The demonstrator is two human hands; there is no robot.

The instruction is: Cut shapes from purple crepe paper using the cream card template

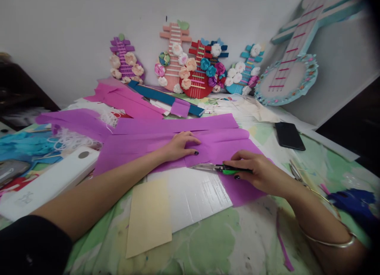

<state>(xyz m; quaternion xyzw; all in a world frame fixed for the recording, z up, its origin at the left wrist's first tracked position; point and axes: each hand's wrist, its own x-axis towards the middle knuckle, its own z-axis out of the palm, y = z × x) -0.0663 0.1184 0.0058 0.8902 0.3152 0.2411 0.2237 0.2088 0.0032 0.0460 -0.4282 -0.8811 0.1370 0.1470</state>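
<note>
Over the green-and-white patterned counter (202, 247), the right hand (257, 170) pinches a green-and-black cutter (220, 168), its silver blade (204, 167) lying crosswise toward the left hand (179, 146) (tip near the thumb), which rests, thumb spread, on a thin purple paper sheet (213, 145).

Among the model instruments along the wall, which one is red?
The third instrument from the left, partly hiding the dark-blue one; no other shows a red body.

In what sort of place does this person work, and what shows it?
Probably a craft room or small workshop: flower-trimmed model instruments stand along the wall, purple sheets lie spread on the table, and the right hand holds a bladed cutting tool.
</note>
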